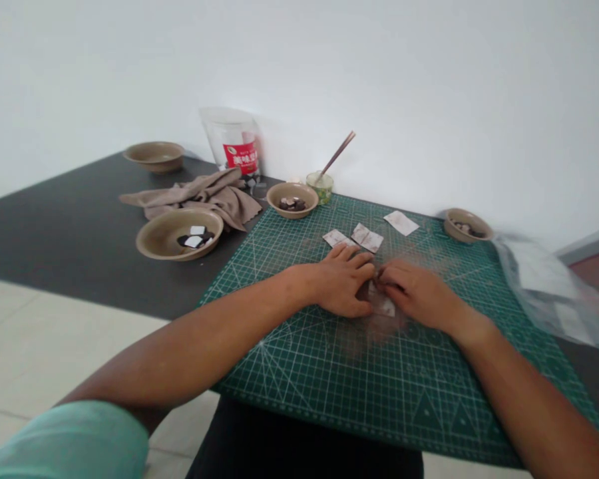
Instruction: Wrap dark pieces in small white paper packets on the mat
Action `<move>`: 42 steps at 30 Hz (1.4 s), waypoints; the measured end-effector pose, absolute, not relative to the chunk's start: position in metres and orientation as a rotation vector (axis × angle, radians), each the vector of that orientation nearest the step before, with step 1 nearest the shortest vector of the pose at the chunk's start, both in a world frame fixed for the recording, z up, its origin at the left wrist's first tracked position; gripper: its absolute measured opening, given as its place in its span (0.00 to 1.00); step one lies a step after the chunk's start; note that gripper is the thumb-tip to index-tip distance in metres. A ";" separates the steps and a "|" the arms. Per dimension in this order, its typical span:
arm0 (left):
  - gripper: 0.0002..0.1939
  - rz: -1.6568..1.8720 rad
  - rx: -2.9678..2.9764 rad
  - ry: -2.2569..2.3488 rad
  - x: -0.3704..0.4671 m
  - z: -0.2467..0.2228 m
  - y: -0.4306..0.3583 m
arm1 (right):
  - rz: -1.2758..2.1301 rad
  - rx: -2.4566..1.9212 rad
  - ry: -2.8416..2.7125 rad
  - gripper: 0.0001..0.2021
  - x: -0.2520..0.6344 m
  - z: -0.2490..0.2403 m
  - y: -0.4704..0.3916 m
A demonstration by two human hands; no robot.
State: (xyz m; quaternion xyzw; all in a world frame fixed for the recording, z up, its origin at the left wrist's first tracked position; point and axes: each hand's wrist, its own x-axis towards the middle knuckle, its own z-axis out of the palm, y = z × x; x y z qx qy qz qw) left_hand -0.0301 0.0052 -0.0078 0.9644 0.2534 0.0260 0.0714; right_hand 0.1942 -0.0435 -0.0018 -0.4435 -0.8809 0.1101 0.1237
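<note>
My left hand (343, 281) lies flat on the green cutting mat (299, 346), its fingers spread at the left edge of a small whitish sheet (383, 306). Over the right side of that sheet, my right hand (414, 289) has its fingertips pressed together; whatever they hold is hidden and blurred. Just beyond my left fingertips are two stained white squares, one at the left (337, 237) and one beside it (367, 237). Another white piece (401, 223) rests farther back on the mat.
Brown bowls with dark pieces stand at the left (150, 243), back (279, 199) and right (452, 229). A cloth (199, 193), another bowl (154, 159), a red-labelled container (240, 156), a green cup (323, 189) with chopsticks and a clear plastic bag (549, 286) surround the mat.
</note>
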 end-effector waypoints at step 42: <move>0.36 0.020 2.817 0.812 -0.029 -0.005 0.002 | 0.263 -1.266 -2.692 0.08 0.192 -0.007 -0.050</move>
